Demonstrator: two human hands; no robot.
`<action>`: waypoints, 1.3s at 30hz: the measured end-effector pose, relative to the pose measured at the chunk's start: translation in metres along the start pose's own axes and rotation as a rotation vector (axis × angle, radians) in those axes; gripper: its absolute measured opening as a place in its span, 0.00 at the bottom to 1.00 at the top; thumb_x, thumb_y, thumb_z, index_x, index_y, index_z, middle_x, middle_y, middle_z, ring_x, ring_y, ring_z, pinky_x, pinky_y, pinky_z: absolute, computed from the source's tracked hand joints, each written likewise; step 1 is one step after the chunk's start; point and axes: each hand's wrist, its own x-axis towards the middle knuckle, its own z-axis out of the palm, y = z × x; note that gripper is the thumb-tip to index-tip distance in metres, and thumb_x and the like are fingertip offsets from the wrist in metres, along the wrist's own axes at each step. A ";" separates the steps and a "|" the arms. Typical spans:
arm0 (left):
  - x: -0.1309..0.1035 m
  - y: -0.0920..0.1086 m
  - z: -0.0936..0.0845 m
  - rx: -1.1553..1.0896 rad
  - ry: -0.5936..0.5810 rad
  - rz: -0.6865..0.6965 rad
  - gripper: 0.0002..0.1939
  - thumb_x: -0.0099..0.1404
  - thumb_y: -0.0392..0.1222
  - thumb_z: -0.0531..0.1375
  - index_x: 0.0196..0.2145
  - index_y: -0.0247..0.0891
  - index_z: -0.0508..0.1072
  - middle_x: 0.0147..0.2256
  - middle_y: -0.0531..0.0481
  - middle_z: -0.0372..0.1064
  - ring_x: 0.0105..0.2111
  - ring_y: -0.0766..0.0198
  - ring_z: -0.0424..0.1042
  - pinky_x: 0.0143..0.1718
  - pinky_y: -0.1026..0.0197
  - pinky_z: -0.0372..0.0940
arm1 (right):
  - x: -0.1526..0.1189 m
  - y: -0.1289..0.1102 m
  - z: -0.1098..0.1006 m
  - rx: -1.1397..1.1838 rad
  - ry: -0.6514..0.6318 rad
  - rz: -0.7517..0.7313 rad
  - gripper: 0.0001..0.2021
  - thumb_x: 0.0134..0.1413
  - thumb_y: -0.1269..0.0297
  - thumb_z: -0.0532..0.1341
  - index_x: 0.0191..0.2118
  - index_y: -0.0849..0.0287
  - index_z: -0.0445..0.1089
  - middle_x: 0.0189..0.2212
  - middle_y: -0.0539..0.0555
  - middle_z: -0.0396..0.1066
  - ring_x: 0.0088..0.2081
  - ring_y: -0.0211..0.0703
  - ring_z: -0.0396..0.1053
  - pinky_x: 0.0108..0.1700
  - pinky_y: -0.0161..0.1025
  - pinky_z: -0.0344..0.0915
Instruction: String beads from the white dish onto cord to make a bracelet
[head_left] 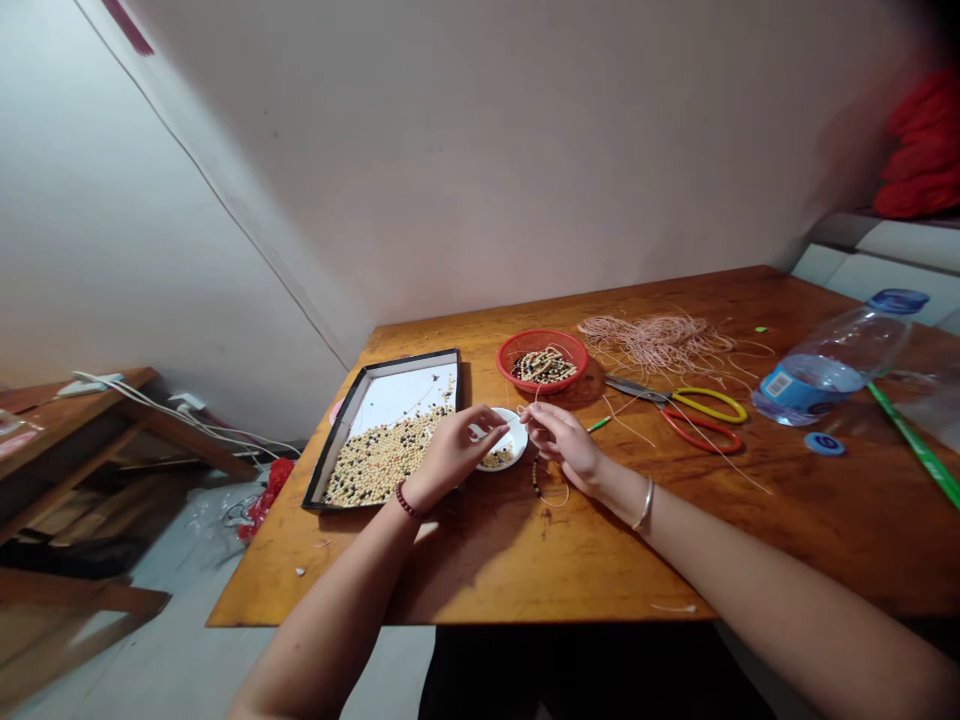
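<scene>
Head view: bead tray (390, 388) near the table's (622, 555) left edge, then the left hand (459, 438), pinching the beaded string (535, 478), which dangles toward the table's front edge. Right hand (568, 442) pinches it too. Probably light, floppy, slippery; grab the bare stretch.

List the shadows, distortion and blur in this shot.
Head view: shadow on the table below the left hand and right hand; head view: bottle looks slanted and stretched, top right corner dark; head view: red heap softer than the beads.
</scene>
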 end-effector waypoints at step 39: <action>0.000 0.004 0.001 0.039 0.261 -0.065 0.15 0.62 0.52 0.58 0.30 0.37 0.74 0.18 0.57 0.52 0.20 0.69 0.50 0.23 0.64 0.44 | -0.003 0.003 0.002 -0.117 -0.050 -0.095 0.20 0.50 0.46 0.56 0.23 0.60 0.67 0.15 0.43 0.45 0.15 0.29 0.39 0.18 0.33 0.34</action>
